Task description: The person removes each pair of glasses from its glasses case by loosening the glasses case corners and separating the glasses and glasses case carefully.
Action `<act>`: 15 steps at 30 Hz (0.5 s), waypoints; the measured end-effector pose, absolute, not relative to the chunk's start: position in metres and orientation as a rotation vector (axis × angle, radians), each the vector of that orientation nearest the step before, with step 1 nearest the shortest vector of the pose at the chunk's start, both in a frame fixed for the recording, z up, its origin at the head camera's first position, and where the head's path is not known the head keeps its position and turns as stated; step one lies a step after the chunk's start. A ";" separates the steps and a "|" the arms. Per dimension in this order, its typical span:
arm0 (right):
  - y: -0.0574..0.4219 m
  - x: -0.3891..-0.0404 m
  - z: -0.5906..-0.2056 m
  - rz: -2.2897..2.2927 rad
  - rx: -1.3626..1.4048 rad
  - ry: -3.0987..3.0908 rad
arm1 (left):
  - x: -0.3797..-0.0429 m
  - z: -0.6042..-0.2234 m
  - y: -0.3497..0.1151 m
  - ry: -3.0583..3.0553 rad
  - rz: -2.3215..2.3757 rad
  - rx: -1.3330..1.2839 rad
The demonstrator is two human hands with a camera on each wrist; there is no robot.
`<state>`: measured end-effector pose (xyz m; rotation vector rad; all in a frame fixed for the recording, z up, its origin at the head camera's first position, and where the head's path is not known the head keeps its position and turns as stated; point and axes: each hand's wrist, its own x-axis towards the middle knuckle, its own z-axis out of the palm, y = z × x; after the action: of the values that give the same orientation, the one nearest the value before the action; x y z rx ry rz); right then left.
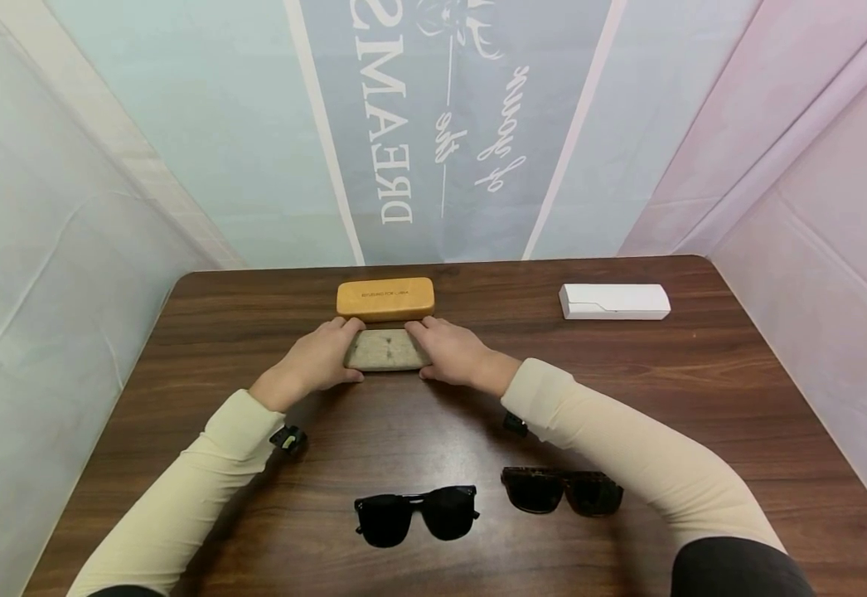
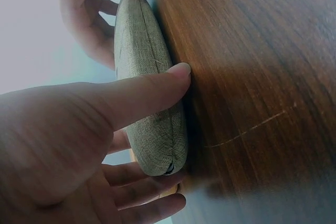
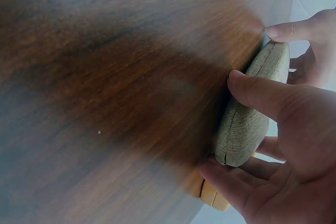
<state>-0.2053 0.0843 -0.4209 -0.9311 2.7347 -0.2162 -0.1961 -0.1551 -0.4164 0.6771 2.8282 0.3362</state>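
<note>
A beige fabric glasses case (image 1: 386, 351), closed along its seam, lies at the table's far middle. My left hand (image 1: 321, 358) grips its left end, thumb on the near side and fingers round the far side. At the other end my right hand (image 1: 457, 352) holds it the same way. Both wrist views show the case (image 2: 152, 77) (image 3: 247, 124) between thumb and fingers, low over the wood. Just behind it stands a tan glasses case (image 1: 385, 300) with small lettering on top, close to my fingertips.
A white glasses case (image 1: 615, 302) lies at the back right. Black sunglasses (image 1: 416, 516) rest near the front middle, and tortoiseshell sunglasses (image 1: 562, 491) lie right of them beside my right sleeve. Behind the brown table (image 1: 254, 298) hangs a printed cloth (image 1: 448, 133).
</note>
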 end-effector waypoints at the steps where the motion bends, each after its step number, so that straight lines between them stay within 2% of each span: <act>1: 0.084 -0.205 -0.421 -0.214 -0.929 2.734 | -0.196 -0.416 -0.155 2.828 0.333 0.675; 15: 0.085 -0.204 -0.421 -0.212 -0.925 2.731 | -0.195 -0.416 -0.153 2.831 0.337 0.669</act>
<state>-0.2042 0.0853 -0.4214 -0.9255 2.7310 -0.2117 -0.1950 -0.1530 -0.4160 0.6688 2.8309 0.3375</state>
